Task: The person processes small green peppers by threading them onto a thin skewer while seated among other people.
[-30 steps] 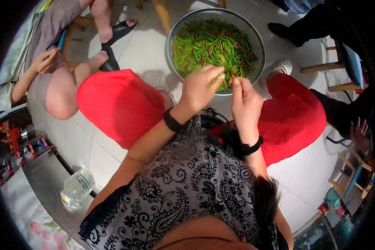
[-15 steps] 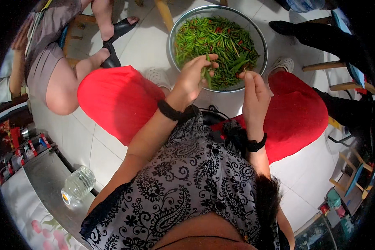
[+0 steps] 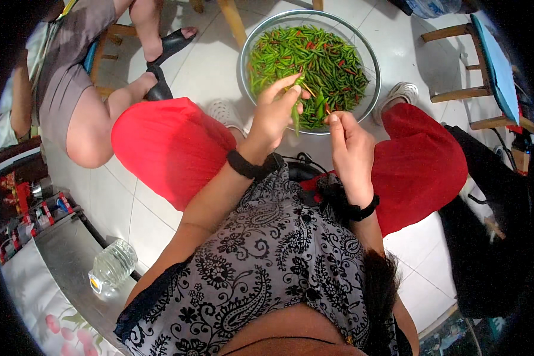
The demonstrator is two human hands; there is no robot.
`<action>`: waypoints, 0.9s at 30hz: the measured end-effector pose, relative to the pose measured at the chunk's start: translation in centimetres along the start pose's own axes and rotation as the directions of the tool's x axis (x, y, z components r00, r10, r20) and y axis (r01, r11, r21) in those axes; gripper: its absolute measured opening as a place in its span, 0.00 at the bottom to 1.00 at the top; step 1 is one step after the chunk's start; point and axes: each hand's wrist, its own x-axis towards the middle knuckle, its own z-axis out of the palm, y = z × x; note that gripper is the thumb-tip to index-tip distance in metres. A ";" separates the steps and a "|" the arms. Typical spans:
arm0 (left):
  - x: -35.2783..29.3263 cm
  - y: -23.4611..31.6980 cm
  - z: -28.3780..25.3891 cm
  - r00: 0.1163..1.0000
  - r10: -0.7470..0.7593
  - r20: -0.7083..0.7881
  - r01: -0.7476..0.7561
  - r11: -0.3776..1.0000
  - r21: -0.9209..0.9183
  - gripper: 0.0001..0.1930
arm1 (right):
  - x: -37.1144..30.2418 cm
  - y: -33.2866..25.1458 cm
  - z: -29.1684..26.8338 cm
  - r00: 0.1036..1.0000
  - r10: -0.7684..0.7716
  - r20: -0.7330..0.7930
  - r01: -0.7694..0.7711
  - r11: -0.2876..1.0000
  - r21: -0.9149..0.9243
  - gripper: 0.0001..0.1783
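Note:
Below me stands a round metal basin (image 3: 244, 70) holding a heap of small green and red chilli peppers (image 3: 308, 56). Over its near edge, my left hand (image 3: 271, 115) is closed round a few green chilli peppers (image 3: 297, 113), which stick out between thumb and fingers. Just to the right, my right hand (image 3: 353, 147) is closed in a pinch, thumb against fingertips, at a small reddish chilli pepper (image 3: 327, 109). A green piece hangs beside that pinch, close to the left hand's fingers. Both hands are apart from each other.
My red-clad knees flank the basin. Another person's legs and black sandals (image 3: 175, 46) are at the left, near a wooden stool. A blue-topped wooden stool (image 3: 497, 71) stands at the right; black-clad legs (image 3: 486, 255) are lower right. A clear plastic bottle (image 3: 115, 263) lies lower left.
My right hand has moved slightly left and nearer me. A leafy green piece no longer shows above the basin. The black-clad person at right has moved from the far side toward the near side.

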 end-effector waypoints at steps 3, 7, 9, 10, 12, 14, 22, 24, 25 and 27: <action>-0.1 -0.2 0.0 1.000 0.014 -0.013 -0.013 0.999 0.050 0.19 | 0.0 0.1 0.1 0.998 -0.051 -0.023 0.051 0.999 -0.018 0.11; -0.4 0.0 0.0 1.000 0.020 -0.004 -0.020 0.999 0.048 0.16 | -0.1 0.3 0.2 0.996 -0.062 -0.058 0.061 0.998 -0.011 0.11; -0.4 -0.1 0.1 0.999 0.054 -0.004 -0.054 0.994 0.098 0.15 | -0.1 0.3 0.2 0.997 -0.052 -0.059 0.054 0.998 0.036 0.11; -0.4 -0.1 0.1 0.997 0.072 -0.004 -0.071 0.990 0.123 0.14 | -0.1 0.2 0.1 0.997 -0.052 -0.053 0.052 0.999 -0.010 0.11; -0.2 -0.5 -0.1 0.988 0.157 0.009 -0.156 0.970 0.186 0.13 | -0.2 0.2 0.1 0.998 -0.051 -0.043 0.047 0.994 -0.101 0.11; 0.0 -0.5 -0.2 0.975 0.221 0.037 -0.223 0.938 0.265 0.11 | -0.3 0.1 -0.1 0.998 -0.049 -0.049 0.043 0.993 -0.108 0.11; 0.0 -1.2 0.4 0.930 0.253 0.266 -0.337 0.876 0.345 0.10 | 0.0 0.3 0.5 0.996 -0.017 -0.085 0.012 0.998 -0.069 0.12; -0.5 -0.3 0.9 0.972 0.125 0.199 -0.175 0.951 0.257 0.12 | 0.3 0.7 0.5 0.994 -0.008 -0.105 0.001 0.997 -0.072 0.12; -0.6 0.2 1.2 0.984 0.074 0.165 -0.109 0.971 0.214 0.13 | 0.3 0.9 0.4 0.993 -0.005 -0.114 -0.004 0.997 -0.074 0.12; -0.3 0.5 1.3 0.995 -0.042 0.089 0.030 0.990 0.137 0.15 | 0.4 0.4 -0.2 0.984 0.030 -0.177 -0.033 0.999 -0.016 0.12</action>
